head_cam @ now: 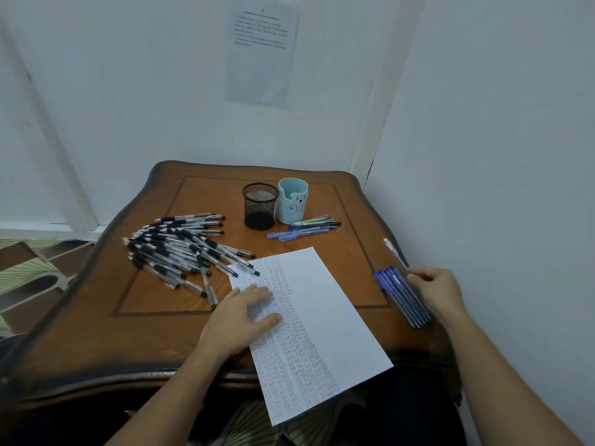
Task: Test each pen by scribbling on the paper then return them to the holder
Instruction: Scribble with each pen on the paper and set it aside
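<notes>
Head view: brown wooden desk (154,333); white scribbled paper (322,317) at six o'clock under flat fingers of left hand (238,313); black mesh holder (260,206) at twelve; at three, fingers of right hand (441,291) pinching pale slim pen (394,252), likely light, stiff; grip mid-barrel.

A home corner: carved brown wooden table (154,336), leaf-patterned floor covering (29,265), printed sheet (261,53) taped on white wall.

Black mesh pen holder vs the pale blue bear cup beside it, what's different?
The black wire-mesh cylindrical holder is dark and see-through; the pale blue plastic holder is opaque, with a bear face. The mesh holder's rim is level; the blue holder's front steps down. Both stand upright on the wooden table, nothing sticking out.
</notes>
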`<state>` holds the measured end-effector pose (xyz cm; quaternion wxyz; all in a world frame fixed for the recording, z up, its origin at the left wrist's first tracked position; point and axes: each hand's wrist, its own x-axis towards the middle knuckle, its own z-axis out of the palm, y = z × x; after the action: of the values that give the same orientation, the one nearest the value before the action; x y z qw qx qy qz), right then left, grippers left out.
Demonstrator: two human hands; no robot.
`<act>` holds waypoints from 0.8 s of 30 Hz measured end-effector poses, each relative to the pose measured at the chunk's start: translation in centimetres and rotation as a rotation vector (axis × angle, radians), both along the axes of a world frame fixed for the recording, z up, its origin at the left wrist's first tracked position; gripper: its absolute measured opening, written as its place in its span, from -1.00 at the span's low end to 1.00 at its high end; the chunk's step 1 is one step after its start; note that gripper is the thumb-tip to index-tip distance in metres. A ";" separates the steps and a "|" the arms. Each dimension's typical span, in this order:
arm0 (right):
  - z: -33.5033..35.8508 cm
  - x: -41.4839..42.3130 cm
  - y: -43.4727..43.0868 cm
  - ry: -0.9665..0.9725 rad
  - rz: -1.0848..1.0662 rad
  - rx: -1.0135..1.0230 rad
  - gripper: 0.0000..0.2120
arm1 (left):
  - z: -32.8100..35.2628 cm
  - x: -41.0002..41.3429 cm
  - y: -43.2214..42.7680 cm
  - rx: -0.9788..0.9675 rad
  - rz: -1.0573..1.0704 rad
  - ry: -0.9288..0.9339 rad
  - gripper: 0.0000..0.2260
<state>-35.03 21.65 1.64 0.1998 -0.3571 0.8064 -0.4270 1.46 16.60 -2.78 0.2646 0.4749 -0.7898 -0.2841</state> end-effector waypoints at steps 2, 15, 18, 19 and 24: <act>-0.7 -1.1 0.5 0.049 -0.076 0.065 -0.80 | -0.3 0.0 -0.3 -0.015 -0.008 0.002 -0.54; 0.0 -1.2 1.7 -0.059 0.045 0.216 -0.66 | -0.3 0.0 -0.3 -0.055 -0.017 -0.024 -0.43; 0.3 -1.0 1.5 -0.078 0.085 0.231 -0.57 | -0.5 -0.1 -0.5 -0.067 -0.026 -0.049 -0.34; 0.4 -0.8 1.3 -0.060 0.091 0.237 -0.56 | -0.6 -0.1 -0.6 -0.076 -0.028 -0.061 -0.33; 0.8 1.6 -0.6 0.199 0.168 0.171 -0.60 | -0.4 -0.4 -0.6 -0.092 -0.011 -0.133 -0.26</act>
<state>-33.41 21.08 2.45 0.1837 -0.4453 0.8230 -0.3011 1.07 15.98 -3.18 0.2315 0.4757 -0.8204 -0.2168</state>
